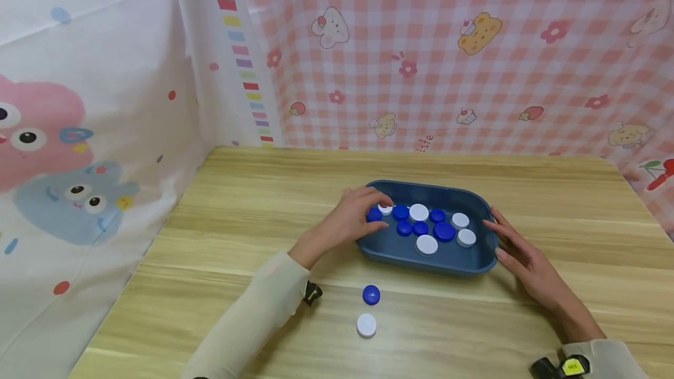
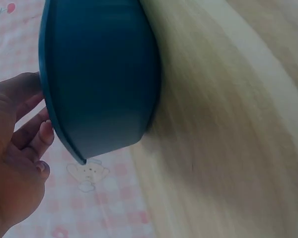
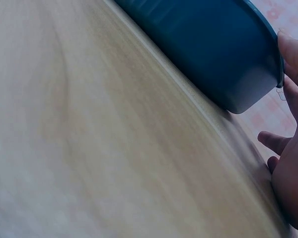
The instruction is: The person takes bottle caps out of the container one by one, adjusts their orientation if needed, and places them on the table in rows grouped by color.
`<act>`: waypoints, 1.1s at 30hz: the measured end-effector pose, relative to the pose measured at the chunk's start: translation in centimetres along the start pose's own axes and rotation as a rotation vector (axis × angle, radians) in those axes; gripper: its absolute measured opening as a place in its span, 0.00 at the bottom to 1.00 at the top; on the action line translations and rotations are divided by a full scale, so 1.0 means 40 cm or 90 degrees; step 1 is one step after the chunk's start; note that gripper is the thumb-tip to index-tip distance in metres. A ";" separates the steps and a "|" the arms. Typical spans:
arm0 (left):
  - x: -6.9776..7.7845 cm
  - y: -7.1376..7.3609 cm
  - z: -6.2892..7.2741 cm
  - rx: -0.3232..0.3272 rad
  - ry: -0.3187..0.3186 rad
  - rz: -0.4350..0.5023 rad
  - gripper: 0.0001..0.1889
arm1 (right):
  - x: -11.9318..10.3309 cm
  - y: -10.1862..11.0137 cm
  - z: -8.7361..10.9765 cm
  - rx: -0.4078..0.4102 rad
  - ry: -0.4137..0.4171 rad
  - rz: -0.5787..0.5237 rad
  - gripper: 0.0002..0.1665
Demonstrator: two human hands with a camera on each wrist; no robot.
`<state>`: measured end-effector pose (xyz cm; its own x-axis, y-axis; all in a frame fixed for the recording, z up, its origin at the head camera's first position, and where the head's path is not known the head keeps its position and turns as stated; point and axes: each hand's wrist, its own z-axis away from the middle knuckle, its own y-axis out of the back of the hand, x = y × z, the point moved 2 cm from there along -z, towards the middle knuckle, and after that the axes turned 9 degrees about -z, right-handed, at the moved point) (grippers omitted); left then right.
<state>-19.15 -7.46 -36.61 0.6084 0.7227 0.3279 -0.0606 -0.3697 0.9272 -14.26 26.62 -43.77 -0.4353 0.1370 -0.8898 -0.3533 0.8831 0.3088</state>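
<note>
A dark blue oval-cornered tray (image 1: 405, 256) holds several round plastic pieces like bottle caps, among them a large white cap (image 1: 427, 244) and a large blue cap (image 1: 444, 231). My left hand (image 1: 354, 213) reaches over the tray's left end, thumb and fingers spread apart. Its fingers partly cover a white cap (image 1: 386, 209), beside a blue cap (image 1: 374, 214); contact cannot be made out. At the opposite end, my right hand (image 1: 532, 271) rests its fairly straight fingers against the rim. The wrist views show the tray's outer walls, hiding the caps.
On the wooden table (image 1: 253, 209), in front of the tray, lie a loose blue cap (image 1: 371, 295) and a white cap (image 1: 366, 325). A pink checked cloth (image 1: 368, 75) hangs behind the table. A white patterned cloth (image 1: 131, 104) hangs on the left.
</note>
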 end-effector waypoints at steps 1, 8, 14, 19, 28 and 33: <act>0.001 -0.002 -0.006 -0.007 -0.004 -0.006 0.18 | 0.000 0.000 0.000 0.002 0.001 0.002 0.31; 0.014 -0.022 -0.051 -0.071 -0.016 -0.072 0.19 | -0.002 0.004 0.003 0.011 -0.006 0.020 0.31; 0.027 -0.040 -0.082 -0.120 -0.020 -0.120 0.19 | -0.002 0.007 0.000 0.007 -0.003 0.016 0.31; 0.035 -0.059 -0.096 -0.152 -0.023 -0.168 0.20 | 0.005 0.006 0.001 0.006 -0.001 0.019 0.31; 0.037 -0.080 -0.110 -0.173 -0.020 -0.244 0.19 | 0.018 0.001 -0.010 0.007 0.001 0.005 0.30; 0.041 -0.091 -0.105 -0.162 -0.040 -0.247 0.17 | 0.023 -0.003 0.001 0.002 0.013 -0.011 0.30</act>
<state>-21.24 -2.46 -38.70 0.6706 0.7397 -0.0569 -0.0066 0.0826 0.9966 -14.60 26.64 -44.65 -0.4457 0.1119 -0.8882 -0.3585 0.8868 0.2917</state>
